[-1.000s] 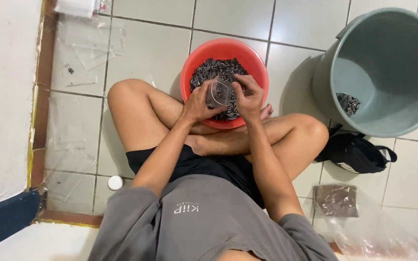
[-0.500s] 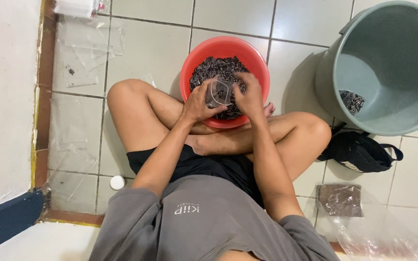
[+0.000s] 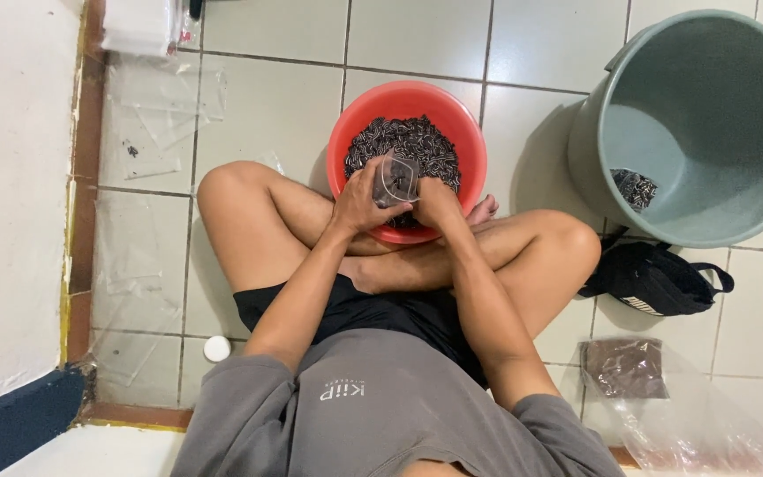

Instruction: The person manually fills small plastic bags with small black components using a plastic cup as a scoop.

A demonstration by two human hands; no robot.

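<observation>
Since the earlier frame little had shifted; both hands stayed over the red basin (image 3: pixel 346 141). The left hand (image 3: pixel 357 201) and right hand (image 3: pixel 436 200) were pinching a small clear plastic bag (image 3: pixel 396 178) between them, at upper centre. This looked like the filling step; next, small dark pieces (image 3: pixel 404 141) would need scooping in. The grey bucket (image 3: pixel 708 212) stood at upper right.
</observation>
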